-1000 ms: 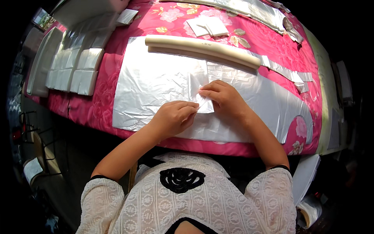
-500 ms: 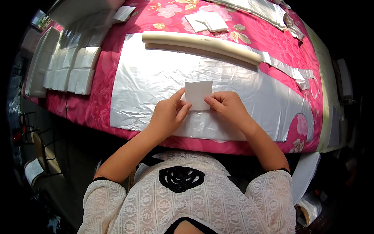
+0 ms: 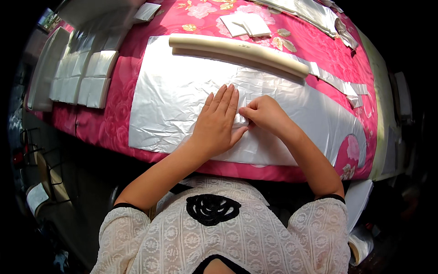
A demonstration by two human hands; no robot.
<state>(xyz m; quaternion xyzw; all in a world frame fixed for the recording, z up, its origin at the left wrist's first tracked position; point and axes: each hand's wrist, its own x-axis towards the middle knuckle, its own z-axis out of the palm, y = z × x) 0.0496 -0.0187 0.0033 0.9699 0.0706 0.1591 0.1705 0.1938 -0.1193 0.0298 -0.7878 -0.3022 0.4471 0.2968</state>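
Note:
My left hand [image 3: 216, 121] lies flat with its fingers stretched out, covering most of a small white square piece [image 3: 240, 120] on the silver-white plastic sheet [image 3: 159, 98]. Only the square's right part shows beside the palm; it looks raised or creased there. My right hand [image 3: 266, 116] is closed in a pinch at that right edge, its thumb and forefinger touching the square. Beyond both hands a long cream tube [image 3: 237, 54] rests across the sheet.
At the left, several stacks of white square packets [image 3: 93, 91] stand beside a clear plastic bin [image 3: 42, 73]. More white squares [image 3: 255, 25] lie on the pink flowered tablecloth [image 3: 200, 27] at the back. Silver strips [image 3: 335, 80] curl on the right.
The white square, held upright between both hands before, is now down on the sheet. My left hand has flattened over it; my right hand still pinches its right side.

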